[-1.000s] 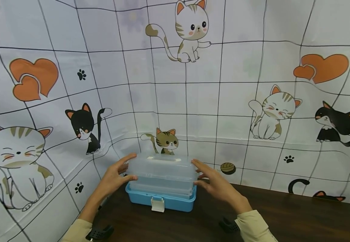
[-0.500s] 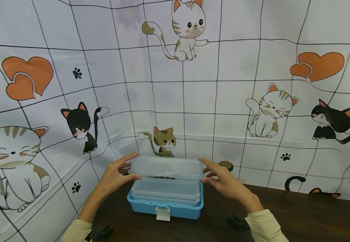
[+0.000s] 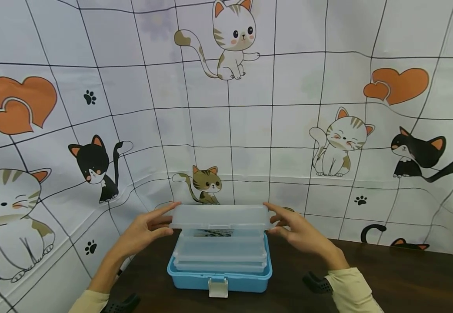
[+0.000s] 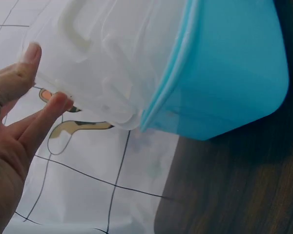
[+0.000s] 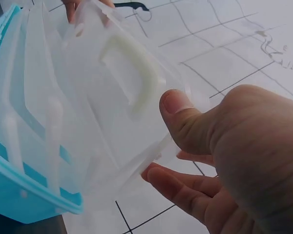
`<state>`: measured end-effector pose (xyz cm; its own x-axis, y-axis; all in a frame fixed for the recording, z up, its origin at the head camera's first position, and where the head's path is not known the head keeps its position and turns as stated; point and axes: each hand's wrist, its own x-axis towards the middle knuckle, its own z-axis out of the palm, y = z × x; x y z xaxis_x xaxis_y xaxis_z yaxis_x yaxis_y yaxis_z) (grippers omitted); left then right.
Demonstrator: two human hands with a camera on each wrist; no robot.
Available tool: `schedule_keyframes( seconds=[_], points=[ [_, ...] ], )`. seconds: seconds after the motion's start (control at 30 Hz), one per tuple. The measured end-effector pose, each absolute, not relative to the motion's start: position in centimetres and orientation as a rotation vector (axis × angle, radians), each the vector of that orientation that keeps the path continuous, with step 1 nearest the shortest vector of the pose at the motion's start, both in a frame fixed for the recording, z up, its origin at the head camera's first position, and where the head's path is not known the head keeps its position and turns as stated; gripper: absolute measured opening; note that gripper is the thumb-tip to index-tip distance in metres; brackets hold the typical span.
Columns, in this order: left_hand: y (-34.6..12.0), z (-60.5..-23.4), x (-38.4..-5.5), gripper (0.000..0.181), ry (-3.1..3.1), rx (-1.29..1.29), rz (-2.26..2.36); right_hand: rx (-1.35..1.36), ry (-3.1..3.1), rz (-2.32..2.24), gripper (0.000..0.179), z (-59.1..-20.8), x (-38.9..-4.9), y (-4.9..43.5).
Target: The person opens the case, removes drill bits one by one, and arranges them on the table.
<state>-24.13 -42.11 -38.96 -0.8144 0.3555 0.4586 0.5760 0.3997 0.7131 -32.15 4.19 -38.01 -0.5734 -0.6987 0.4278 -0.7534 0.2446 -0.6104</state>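
A light-blue plastic storage box (image 3: 199, 281) stands on the table, its white front latch (image 3: 218, 288) hanging down. Its translucent lid (image 3: 219, 215) is raised, and clear stacked trays (image 3: 220, 250) show beneath it. My left hand (image 3: 142, 230) holds the lid's left end between thumb and fingers. At the other end, my right hand (image 3: 304, 232) holds it likewise, index finger at the top corner and thumb low. A curved handle (image 5: 146, 78) shows on the lid in the right wrist view. Thin dark items (image 3: 212, 233) are visible between lid and trays.
Dark wooden table (image 3: 387, 282) surrounds the box. Close behind it, a white sheet (image 3: 250, 130) printed with grid lines, cats and hearts hangs and wraps round to the left. Black wrist straps (image 3: 318, 283) sit near the sleeves.
The lid has swung up and back with both hands on it, and the trays have spread apart below. The box has come lower in the head view, and the dark items have come into sight.
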Motion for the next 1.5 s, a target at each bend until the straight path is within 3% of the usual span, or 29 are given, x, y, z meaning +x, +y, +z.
schedule_keyframes(
  seconds=[0.23, 0.5, 0.87, 1.07, 1.3, 1.5],
  points=[
    [-41.6, -38.3, -23.6, 0.065, -2.454, -0.871, -1.338, 1.423, -2.437, 1.225, 0.070, -37.2, -31.9, 5.1],
    [-38.8, -39.6, -25.2, 0.064, -2.391, -0.887, -1.401, 1.359, -2.434, 1.369, 0.063, -37.4, -31.8, 8.0],
    [-35.3, -42.3, -28.4, 0.057, -2.164, -0.910, -1.864, 1.175, -2.353, 1.507, 0.051, -39.1, -33.0, 9.9],
    [-33.8, -42.4, -30.5, 0.054, -2.121, -0.890, -1.886, 1.103, -2.287, 1.628, 0.046, -40.6, -34.7, 11.0],
    [-33.3, -44.5, -31.5, 0.052, -2.193, -0.759, -1.899, 1.236, -2.240, 1.965, 0.054, -43.9, -36.5, 11.6],
    [-33.0, -45.4, -31.5, 0.048, -2.214, -0.714, -1.977, 1.244, -2.126, 2.115, 0.052, -44.6, -36.4, 10.9]
  ],
)
